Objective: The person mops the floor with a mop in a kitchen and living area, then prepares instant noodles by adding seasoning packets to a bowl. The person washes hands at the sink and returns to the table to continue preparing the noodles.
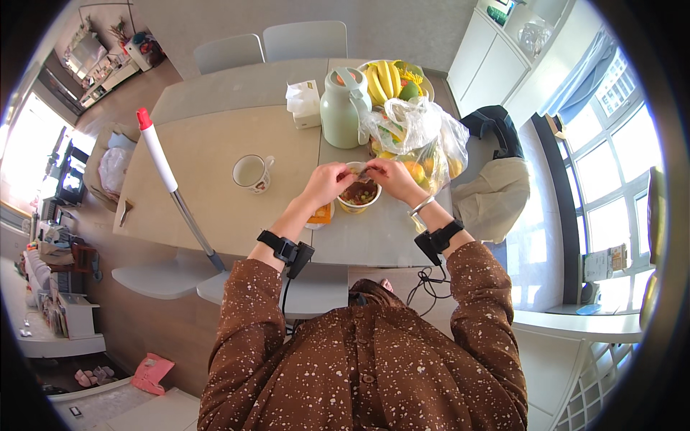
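Note:
Both my hands meet above an instant noodle cup [360, 198], which stands on the table in front of me. My left hand [329, 180] and my right hand [392, 176] pinch a small clear packet [360, 173] between their fingertips, over the cup's far rim. Reddish and green bits show inside the cup. An orange packet [322, 214] lies to its left, partly behind my left forearm. Just beyond my right hand is a clear plastic bag of fruit [418, 156].
A pale green thermos jug [344, 108], a tissue box [304, 105] and bananas [384, 81] on a plate stand farther back on the table [215, 140]. A white mug [252, 173] is at the left. A white pole with a red tip [159, 153] leans across the table's near left edge.

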The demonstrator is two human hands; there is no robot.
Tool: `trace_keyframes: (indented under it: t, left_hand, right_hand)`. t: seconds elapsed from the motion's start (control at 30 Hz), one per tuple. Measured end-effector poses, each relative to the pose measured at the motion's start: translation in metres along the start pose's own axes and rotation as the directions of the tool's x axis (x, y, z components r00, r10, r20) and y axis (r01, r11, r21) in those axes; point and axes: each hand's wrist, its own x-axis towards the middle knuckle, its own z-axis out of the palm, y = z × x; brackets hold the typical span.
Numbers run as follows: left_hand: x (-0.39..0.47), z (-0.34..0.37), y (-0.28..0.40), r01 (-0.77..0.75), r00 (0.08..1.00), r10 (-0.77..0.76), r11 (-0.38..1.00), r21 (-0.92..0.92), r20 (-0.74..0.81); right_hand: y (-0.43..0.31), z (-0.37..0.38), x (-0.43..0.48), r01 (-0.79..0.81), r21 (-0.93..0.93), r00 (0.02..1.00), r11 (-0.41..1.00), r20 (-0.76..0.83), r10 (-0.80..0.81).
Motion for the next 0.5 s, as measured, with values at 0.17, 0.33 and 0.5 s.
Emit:
trace_keyframes:
  t: [0.17,0.33,0.5]
  left_hand:
    - [-0.0012,-0.0023,-0.0017,0.096,0.995,-0.097,0.994,-0.048,-0.011]
    - [-0.0013,0.0001,-0.0056,0.114,0.993,-0.117,0.990,-0.084,-0.028]
    - [-0.0005,0.0015,-0.0067,0.156,0.987,-0.158,0.986,-0.064,-0.021]
  right_hand:
    - [0.0053,0.0069,-0.0022,-0.094,0.176,0.995,0.980,-0.028,0.100]
    - [0.0054,0.0092,-0.0056,-0.087,0.138,0.994,0.987,-0.060,0.096]
    - [0.0035,0.0100,-0.0061,-0.038,0.054,0.994,0.998,-0.100,0.043]
